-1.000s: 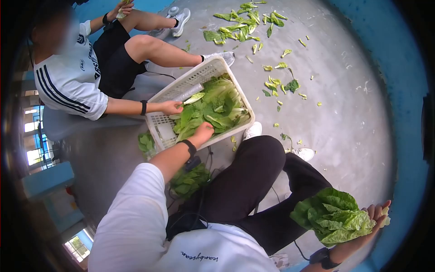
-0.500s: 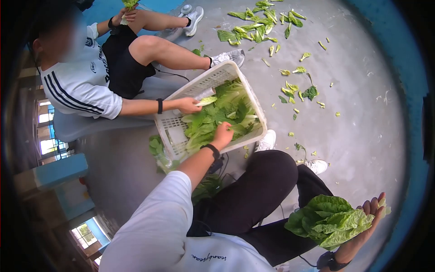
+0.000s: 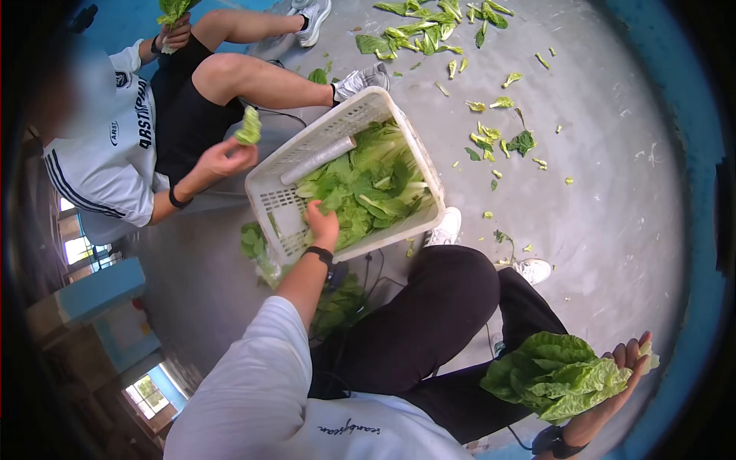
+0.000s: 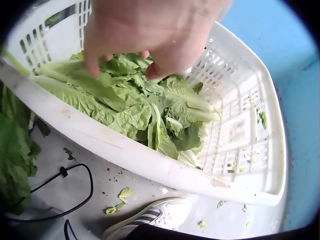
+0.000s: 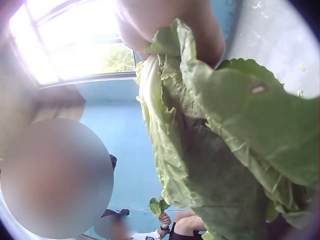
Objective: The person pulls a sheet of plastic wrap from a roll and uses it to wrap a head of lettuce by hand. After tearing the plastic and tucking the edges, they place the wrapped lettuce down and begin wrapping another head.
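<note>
My left hand (image 3: 323, 225) reaches over the near rim of a white plastic basket (image 3: 420, 146), low over the loose lettuce leaves (image 3: 376, 176) heaped inside. In the left wrist view its fingers point down at the leaves with the thumb apart, and nothing shows between them. Off to the right, away from the basket, my right hand (image 3: 627, 373) grips a bunch of lettuce (image 3: 556, 376) by its pale stem end, the leafy part pointing left. Broad leaves of that bunch cover much of the right wrist view.
Another person (image 3: 115, 146) sits across the basket, holding a small leaf (image 3: 249, 126) and a green bunch (image 3: 173, 11). A clear roll (image 3: 318, 159) lies in the basket. Leaf scraps (image 3: 418, 34) litter the floor. More greens (image 3: 337, 303) and black cables (image 4: 82, 200) lie by my legs.
My left hand has moved left over the leaves, towards the basket's left part. The other person's hand has lifted a small leaf out of the basket. My right hand keeps its bunch.
</note>
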Demonstrator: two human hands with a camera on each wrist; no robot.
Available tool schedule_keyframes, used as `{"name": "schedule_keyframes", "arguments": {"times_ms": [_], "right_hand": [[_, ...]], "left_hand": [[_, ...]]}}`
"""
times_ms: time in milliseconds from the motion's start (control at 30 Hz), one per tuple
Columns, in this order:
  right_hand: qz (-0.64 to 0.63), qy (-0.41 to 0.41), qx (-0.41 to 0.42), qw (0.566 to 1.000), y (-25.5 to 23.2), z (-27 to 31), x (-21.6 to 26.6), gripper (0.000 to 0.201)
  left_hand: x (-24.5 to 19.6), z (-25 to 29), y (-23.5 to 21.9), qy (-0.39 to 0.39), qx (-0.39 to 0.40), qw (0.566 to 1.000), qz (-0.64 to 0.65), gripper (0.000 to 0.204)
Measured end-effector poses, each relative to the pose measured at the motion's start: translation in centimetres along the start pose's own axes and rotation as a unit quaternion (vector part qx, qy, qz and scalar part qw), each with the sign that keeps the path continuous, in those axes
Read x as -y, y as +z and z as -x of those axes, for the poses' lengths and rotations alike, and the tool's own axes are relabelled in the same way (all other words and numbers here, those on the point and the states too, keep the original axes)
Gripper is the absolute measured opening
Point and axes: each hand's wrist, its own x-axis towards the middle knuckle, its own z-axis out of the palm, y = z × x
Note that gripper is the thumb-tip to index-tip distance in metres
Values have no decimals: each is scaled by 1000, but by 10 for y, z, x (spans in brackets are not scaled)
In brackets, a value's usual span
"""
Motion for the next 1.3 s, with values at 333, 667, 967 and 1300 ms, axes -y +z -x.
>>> {"name": "schedule_keyframes", "arguments": {"times_ms": [333, 667, 967, 1300], "right_hand": [[29, 7, 16, 999, 7, 6, -4, 48], [-4, 9, 101, 995, -19, -7, -6, 48], [45, 4, 88, 995, -15, 1, 0, 49], [23, 15, 114, 993, -15, 10, 10, 51]], "left_hand": [[43, -37, -16, -24, 240, 969, -60, 84], [22, -21, -24, 19, 297, 920, -255, 66], [18, -24, -21, 122, 268, 918, -268, 37], [-7, -48, -71, 137, 186, 956, -182, 45]]}}
